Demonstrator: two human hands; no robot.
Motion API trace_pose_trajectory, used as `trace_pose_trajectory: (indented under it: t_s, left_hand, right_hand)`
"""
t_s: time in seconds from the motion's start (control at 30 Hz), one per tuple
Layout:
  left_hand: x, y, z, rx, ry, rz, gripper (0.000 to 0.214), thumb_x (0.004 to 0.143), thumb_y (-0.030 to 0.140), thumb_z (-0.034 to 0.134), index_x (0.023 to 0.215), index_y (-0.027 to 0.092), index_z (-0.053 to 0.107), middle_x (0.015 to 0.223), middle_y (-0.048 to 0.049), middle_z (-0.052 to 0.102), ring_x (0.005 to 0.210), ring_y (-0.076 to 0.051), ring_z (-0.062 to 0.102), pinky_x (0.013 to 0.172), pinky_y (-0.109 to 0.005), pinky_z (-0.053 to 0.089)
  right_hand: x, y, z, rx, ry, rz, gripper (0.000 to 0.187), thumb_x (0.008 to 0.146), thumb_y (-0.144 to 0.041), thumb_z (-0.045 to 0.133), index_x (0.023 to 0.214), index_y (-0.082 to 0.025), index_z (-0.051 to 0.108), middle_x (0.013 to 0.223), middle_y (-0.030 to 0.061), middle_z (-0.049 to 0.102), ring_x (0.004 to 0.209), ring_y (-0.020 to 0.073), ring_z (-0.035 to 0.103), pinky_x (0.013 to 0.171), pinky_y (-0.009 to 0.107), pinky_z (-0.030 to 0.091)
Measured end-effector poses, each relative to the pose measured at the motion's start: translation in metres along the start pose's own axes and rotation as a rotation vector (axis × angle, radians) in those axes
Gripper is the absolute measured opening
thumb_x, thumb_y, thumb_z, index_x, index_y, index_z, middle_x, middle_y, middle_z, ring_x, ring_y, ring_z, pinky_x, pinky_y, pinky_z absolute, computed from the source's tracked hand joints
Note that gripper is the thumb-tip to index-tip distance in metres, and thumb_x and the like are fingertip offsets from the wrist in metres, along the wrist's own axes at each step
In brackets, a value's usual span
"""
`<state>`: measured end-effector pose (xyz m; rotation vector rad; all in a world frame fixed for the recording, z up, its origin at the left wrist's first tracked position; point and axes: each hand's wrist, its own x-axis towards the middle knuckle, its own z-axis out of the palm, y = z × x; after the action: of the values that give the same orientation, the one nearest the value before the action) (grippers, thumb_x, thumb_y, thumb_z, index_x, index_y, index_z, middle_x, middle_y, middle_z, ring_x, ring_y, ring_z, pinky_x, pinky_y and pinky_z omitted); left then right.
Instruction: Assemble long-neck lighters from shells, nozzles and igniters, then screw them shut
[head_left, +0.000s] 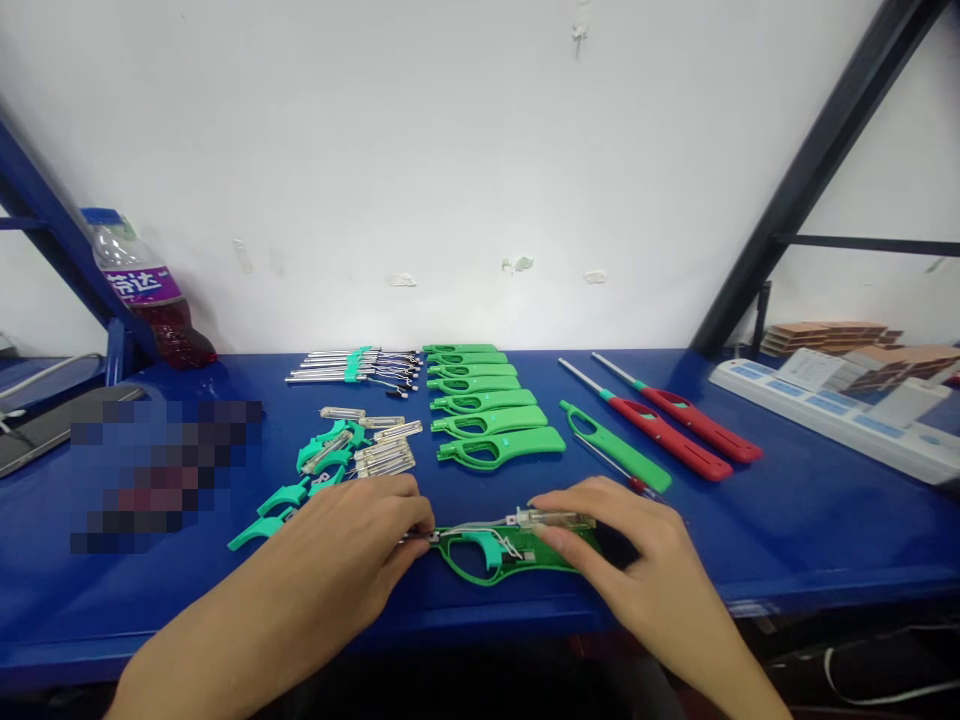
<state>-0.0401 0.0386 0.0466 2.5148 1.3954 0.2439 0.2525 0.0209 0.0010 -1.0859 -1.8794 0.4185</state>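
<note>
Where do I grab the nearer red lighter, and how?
Best by its wide red handle, probably from above with the right hand, pinching the two long sides. It lies flat, handle end toward you, while the thin metal tube points away.

I'm seeing the blue tabletop (787, 540) shining smooth and glossy, like painted metal. On the near side, the open green shell (555, 556) is looking like smooth moulded plastic, and the clear tank (559, 519) above it is showing glossy, see-through plastic. Farther off, the row of green shells (499, 401) is giving a soft plastic sheen, while the slim rods (324, 377) to their left are gleaming like bare metal. On the right, the red handles (671, 437) are looking like smooth plastic. The far wall (480, 150) is staying matt, its flaked patches roughening it.
</note>
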Motion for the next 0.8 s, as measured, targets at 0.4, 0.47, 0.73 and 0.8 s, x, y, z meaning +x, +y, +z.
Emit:
trace_pose_trajectory:
  t_s: [0.4, 0.47, 0.73, 0.8]
  left_hand:
    - [0.000, 0.004, 0.006, 0.066, 0.095, 0.069, 0.015, 0.109, 0.034, 0.065, 0.121, 0.032, 0.074, 0.125, -0.0016, 0.074, 0.114, -0.026, 0.070, 0.089, -0.038, 0.050]
    - [0.003, 0.009, 0.009, 0.050, 0.086, 0.108, 0.016, 0.108, 0.033, 0.067, 0.122, 0.031, 0.074, 0.124, -0.0018, 0.073, 0.112, -0.025, 0.070, 0.090, -0.038, 0.050]
    - [0.009, 0.020, 0.013, 0.060, 0.040, 0.118, 0.012, 0.104, 0.017, 0.070, 0.108, 0.025, 0.077, 0.109, -0.0017, 0.072, 0.096, -0.024, 0.071, 0.084, -0.038, 0.052]
    - [0.007, 0.022, 0.014, 0.086, 0.058, 0.128, 0.014, 0.104, 0.016, 0.068, 0.107, 0.025, 0.078, 0.109, -0.0023, 0.071, 0.096, -0.024, 0.071, 0.084, -0.039, 0.052]
  right_hand:
    - [-0.001, 0.005, 0.001, -0.066, -0.087, 0.046, 0.015, 0.107, -0.031, 0.067, 0.115, -0.037, 0.078, 0.110, -0.0036, 0.079, 0.102, 0.0193, 0.074, 0.091, 0.031, 0.057]
    - [-0.001, 0.004, 0.002, -0.064, -0.082, 0.045, 0.015, 0.107, -0.031, 0.066, 0.114, -0.037, 0.077, 0.109, -0.0045, 0.080, 0.101, 0.0188, 0.074, 0.091, 0.031, 0.056]
    - [-0.001, 0.004, 0.002, -0.083, -0.081, 0.056, 0.014, 0.109, -0.035, 0.064, 0.113, -0.036, 0.077, 0.110, -0.0032, 0.080, 0.103, 0.0210, 0.073, 0.092, 0.034, 0.055]
    - [0.000, 0.004, 0.002, -0.086, -0.093, 0.060, 0.014, 0.109, -0.036, 0.063, 0.113, -0.036, 0.077, 0.110, -0.0032, 0.080, 0.104, 0.0214, 0.072, 0.093, 0.035, 0.054]
